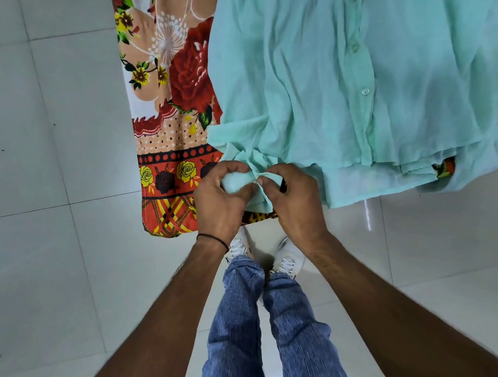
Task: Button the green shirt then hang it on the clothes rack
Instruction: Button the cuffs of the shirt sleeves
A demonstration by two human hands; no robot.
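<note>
The mint-green shirt (pixel 353 87) lies spread on a floral-covered surface, its front placket closed with three visible buttons running down the right of centre. A sleeve cuff (pixel 235 183) is bunched at the near left edge of the shirt. My left hand (pixel 221 200) grips the cuff with curled fingers. My right hand (pixel 291 196) pinches the cuff fabric between thumb and fingertips, right against the left hand. No clothes rack is in view.
A bright floral cloth (pixel 169 104) in red, yellow and peach covers the surface under the shirt and hangs over its near edge. Pale floor tiles (pixel 40 147) surround it. My jeans-clad legs and white shoes (pixel 288 257) stand just below the hands.
</note>
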